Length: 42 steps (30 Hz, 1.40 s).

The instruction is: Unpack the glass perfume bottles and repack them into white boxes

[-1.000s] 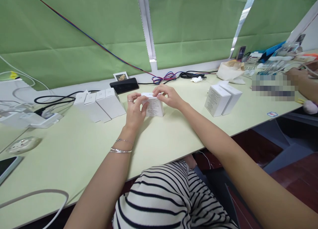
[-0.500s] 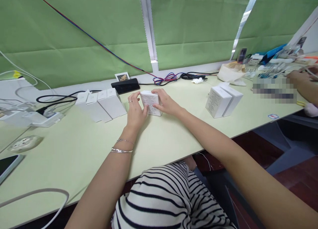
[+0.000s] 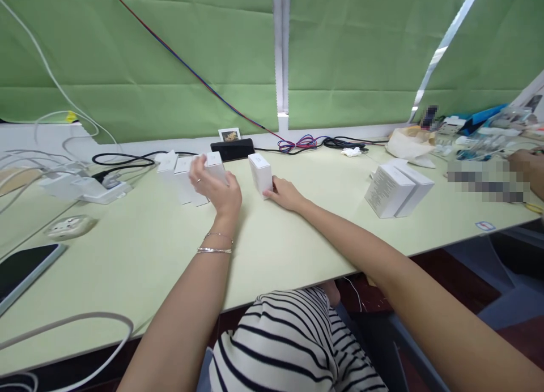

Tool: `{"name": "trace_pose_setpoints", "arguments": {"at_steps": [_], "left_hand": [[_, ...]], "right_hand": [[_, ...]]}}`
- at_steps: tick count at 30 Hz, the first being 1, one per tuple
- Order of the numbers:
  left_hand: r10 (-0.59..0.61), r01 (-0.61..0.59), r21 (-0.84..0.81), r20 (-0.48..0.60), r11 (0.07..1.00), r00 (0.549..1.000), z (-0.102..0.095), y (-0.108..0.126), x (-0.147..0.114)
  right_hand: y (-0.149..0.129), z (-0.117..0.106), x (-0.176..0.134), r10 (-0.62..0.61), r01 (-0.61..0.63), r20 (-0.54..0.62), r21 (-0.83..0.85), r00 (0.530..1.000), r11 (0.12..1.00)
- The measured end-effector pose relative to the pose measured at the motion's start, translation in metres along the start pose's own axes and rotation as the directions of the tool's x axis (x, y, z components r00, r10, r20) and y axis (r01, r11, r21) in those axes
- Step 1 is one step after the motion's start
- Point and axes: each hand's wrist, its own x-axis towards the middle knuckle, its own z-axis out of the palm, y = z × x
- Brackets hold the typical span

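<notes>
"Left hand?"
"Spread, thumb away from the fingers, in front of a row of white boxes; I can't tell whether it touches them."
"Next along?"
"One upright box on the pale desk: white, sharp-cornered, narrow top showing. The right hand pinches its lower right edge."
"Farther right?"
"Two paired boxes, dense grey print covering one face."

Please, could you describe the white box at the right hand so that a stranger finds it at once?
Start at the pale table below the green covering. In front of the black device, slightly right, the right hand holds a white box low on its side. Unlike the grouped white boxes to its left and right, it stands alone.
</notes>
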Motion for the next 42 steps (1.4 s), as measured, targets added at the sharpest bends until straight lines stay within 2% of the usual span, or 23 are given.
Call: {"name": "trace_pose_setpoints", "arguments": {"at_steps": [1,3,5,8,10,14,18,21,25,27,30,34,36,37,38,39,40,41,42], "left_hand": [[-0.035,0.036,0.018,-0.073,0.999,0.997,-0.003,-0.003,0.003],[-0.182,0.196,0.053,-0.205,0.979,0.962,-0.010,-0.010,0.009],[-0.393,0.426,0.053,-0.293,0.903,0.871,-0.014,-0.017,0.015],[-0.655,0.687,0.023,-0.281,0.726,0.701,-0.017,-0.025,0.022],[-0.738,0.759,0.029,-0.214,0.650,0.640,-0.018,-0.028,0.025],[-0.766,0.774,0.090,-0.109,0.627,0.633,-0.016,-0.031,0.028],[-0.776,0.772,0.206,-0.076,0.602,0.626,-0.016,-0.028,0.029],[-0.768,0.762,0.231,-0.085,0.605,0.635,-0.015,-0.024,0.029],[-0.764,0.764,0.224,-0.107,0.605,0.636,-0.014,-0.020,0.026],[-0.763,0.767,0.214,-0.119,0.606,0.636,-0.013,-0.019,0.024],[-0.756,0.762,0.206,-0.126,0.614,0.643,-0.014,-0.019,0.024],[-0.752,0.763,0.176,-0.137,0.622,0.645,-0.014,-0.024,0.025],[-0.750,0.763,0.141,-0.144,0.631,0.646,-0.013,-0.027,0.025],[-0.749,0.762,0.127,-0.144,0.635,0.647,-0.013,-0.028,0.025],[-0.749,0.763,0.113,-0.145,0.636,0.646,-0.012,-0.030,0.026],[-0.751,0.765,0.100,-0.147,0.636,0.644,-0.012,-0.031,0.026],[-0.754,0.769,0.085,-0.152,0.634,0.639,-0.012,-0.032,0.026],[-0.753,0.768,0.069,-0.158,0.637,0.638,-0.011,-0.032,0.027],[-0.750,0.766,0.054,-0.166,0.641,0.640,-0.011,-0.033,0.027]], "right_hand": [[-0.005,0.005,0.007,0.015,-0.015,-0.001,-0.054,1.000,0.998],[-0.016,0.015,0.022,0.052,-0.052,-0.005,-0.129,0.999,0.990],[-0.026,0.025,0.035,0.068,-0.067,0.001,-0.163,0.998,0.984],[-0.036,0.035,0.047,0.002,0.007,0.052,-0.162,0.999,0.987],[-0.038,0.039,0.049,-0.078,0.094,0.111,-0.144,0.991,0.985],[-0.037,0.037,0.048,-0.143,0.169,0.197,-0.123,0.970,0.978],[-0.044,0.035,0.039,-0.088,0.124,0.244,-0.137,0.966,0.983],[-0.056,0.038,0.021,-0.044,0.087,0.260,-0.158,0.965,0.984],[-0.068,0.029,-0.026,-0.081,0.137,0.336,-0.147,0.938,0.980],[-0.068,0.015,-0.057,-0.136,0.199,0.378,-0.133,0.916,0.971],[-0.063,-0.014,-0.106,-0.157,0.233,0.418,-0.138,0.895,0.963],[-0.048,-0.042,-0.166,-0.125,0.231,0.414,-0.215,0.901,0.949],[-0.037,-0.047,-0.194,-0.111,0.221,0.370,-0.270,0.922,0.937],[-0.031,-0.048,-0.207,-0.105,0.204,0.313,-0.301,0.944,0.932],[-0.024,-0.048,-0.219,-0.098,0.170,0.222,-0.330,0.970,0.928],[-0.016,-0.050,-0.229,-0.083,0.108,0.085,-0.353,0.993,0.929],[-0.007,-0.052,-0.238,-0.052,0.016,-0.092,-0.358,0.994,0.933],[0.002,-0.057,-0.244,-0.013,-0.085,-0.280,-0.333,0.960,0.939],[0.011,-0.064,-0.248,0.046,-0.190,-0.461,-0.271,0.886,0.944]]}}
